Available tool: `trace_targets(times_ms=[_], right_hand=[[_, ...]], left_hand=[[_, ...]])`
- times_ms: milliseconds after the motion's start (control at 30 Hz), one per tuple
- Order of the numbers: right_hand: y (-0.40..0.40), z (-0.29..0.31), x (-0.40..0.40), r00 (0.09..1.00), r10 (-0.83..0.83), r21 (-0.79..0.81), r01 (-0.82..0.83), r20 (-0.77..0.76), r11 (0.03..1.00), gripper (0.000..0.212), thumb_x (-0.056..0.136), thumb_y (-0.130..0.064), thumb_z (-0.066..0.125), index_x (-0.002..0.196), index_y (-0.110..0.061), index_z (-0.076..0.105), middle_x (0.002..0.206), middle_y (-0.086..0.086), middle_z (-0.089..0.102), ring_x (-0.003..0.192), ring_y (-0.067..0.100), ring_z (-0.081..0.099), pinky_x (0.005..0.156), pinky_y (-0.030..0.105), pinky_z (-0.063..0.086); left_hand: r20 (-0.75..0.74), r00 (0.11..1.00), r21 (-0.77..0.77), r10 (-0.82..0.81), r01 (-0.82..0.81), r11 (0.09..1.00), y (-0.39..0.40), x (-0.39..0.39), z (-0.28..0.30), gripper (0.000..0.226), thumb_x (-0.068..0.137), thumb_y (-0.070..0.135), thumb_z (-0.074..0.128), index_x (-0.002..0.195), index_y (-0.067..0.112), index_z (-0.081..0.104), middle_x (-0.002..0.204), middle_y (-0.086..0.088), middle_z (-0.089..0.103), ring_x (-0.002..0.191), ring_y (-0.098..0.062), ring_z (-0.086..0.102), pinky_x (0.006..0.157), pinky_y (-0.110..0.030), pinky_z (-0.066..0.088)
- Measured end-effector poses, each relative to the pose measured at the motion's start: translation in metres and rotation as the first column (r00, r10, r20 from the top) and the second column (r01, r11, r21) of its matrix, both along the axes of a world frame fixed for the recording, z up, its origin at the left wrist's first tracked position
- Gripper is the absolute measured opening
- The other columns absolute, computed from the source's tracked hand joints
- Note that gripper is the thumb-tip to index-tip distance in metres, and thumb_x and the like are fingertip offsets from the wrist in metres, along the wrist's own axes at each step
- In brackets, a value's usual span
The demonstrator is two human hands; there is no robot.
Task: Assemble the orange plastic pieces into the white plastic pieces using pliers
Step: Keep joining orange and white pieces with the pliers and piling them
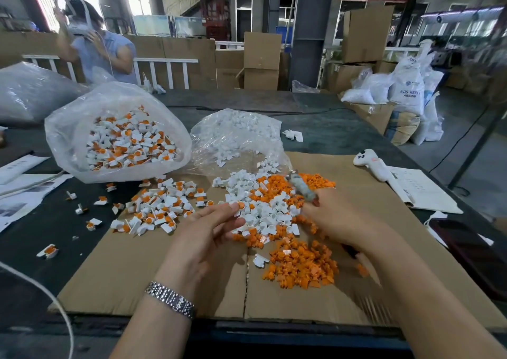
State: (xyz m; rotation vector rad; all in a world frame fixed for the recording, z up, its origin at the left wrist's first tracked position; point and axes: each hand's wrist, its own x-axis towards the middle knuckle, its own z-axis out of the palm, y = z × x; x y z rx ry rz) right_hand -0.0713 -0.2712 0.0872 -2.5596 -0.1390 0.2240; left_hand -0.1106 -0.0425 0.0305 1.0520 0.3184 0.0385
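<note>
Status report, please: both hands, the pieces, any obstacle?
Left hand pinches a white piece with orange insert. Right hand grips pliers, blurred. Loose white and orange pile between hands. Nothing in the way.

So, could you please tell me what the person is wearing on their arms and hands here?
Both forearms are bare, with no sleeves in view and no gloves. The left hand has a silver metal watch band with small links round its wrist. The right hand shows nothing on its wrist, though that arm is blurred.
</note>
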Motion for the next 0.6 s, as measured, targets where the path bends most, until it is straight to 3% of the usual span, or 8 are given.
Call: trace_targets(times_ms=[100, 167, 233, 433, 600], right_hand=[[0.017, 0.014, -0.016, 0.955, 0.183, 0.165, -0.147, -0.234, 0.975, 0.022, 0.1, -0.027, 0.054, 0.091, -0.01, 0.064, 0.081, 0.008, 0.07, 0.068, 0.015, 0.064, 0.067, 0.034, 0.055], [0.028, 0.017, -0.025, 0.924, 0.243, 0.226, -0.18, -0.294, 0.957, 0.025, 0.101, -0.028, 0.054, 0.1, -0.006, 0.066, 0.09, 0.008, 0.075, 0.075, 0.017, 0.071, 0.078, 0.034, 0.059], [0.039, 0.018, -0.029, 0.916, 0.266, 0.258, -0.19, -0.302, 0.947, 0.029, 0.103, -0.028, 0.053, 0.106, -0.001, 0.064, 0.099, 0.015, 0.075, 0.084, 0.026, 0.072, 0.088, 0.042, 0.059], [0.053, 0.017, -0.037, 0.905, 0.321, 0.287, -0.24, -0.28, 0.927, 0.029, 0.106, -0.031, 0.046, 0.098, -0.006, 0.06, 0.084, 0.011, 0.068, 0.073, 0.019, 0.064, 0.086, 0.043, 0.058], [0.055, 0.01, -0.045, 0.933, 0.308, 0.192, -0.273, -0.185, 0.943, 0.042, 0.106, -0.042, 0.042, 0.088, -0.01, 0.059, 0.068, 0.004, 0.067, 0.054, 0.01, 0.062, 0.058, 0.023, 0.049]], left_hand=[[0.031, 0.999, -0.015, 0.011, -0.011, 1.0, -0.003, 0.001, 0.004, 0.04, 0.065, 0.016, 0.086, 0.101, 0.0, 0.076, 0.094, -0.01, 0.08, 0.073, -0.016, 0.077, 0.048, -0.017, 0.052], [0.051, 0.998, -0.012, 0.023, -0.022, 1.0, -0.003, 0.001, 0.007, 0.038, 0.065, 0.016, 0.085, 0.099, 0.001, 0.076, 0.088, -0.008, 0.079, 0.071, -0.015, 0.076, 0.047, -0.017, 0.05], [0.062, 0.997, -0.001, 0.042, -0.042, 0.999, -0.002, 0.0, 0.009, 0.036, 0.066, 0.017, 0.085, 0.098, 0.001, 0.077, 0.087, -0.008, 0.079, 0.069, -0.014, 0.075, 0.047, -0.017, 0.05], [0.073, 0.995, 0.035, 0.068, -0.07, 0.997, 0.002, -0.003, 0.01, 0.036, 0.066, 0.018, 0.083, 0.098, 0.002, 0.075, 0.093, -0.012, 0.08, 0.068, -0.012, 0.075, 0.048, -0.016, 0.05], [0.064, 0.995, 0.073, 0.077, -0.082, 0.994, 0.002, -0.004, 0.008, 0.034, 0.063, 0.017, 0.083, 0.092, 0.002, 0.075, 0.091, -0.015, 0.08, 0.071, -0.015, 0.076, 0.049, -0.017, 0.052]])
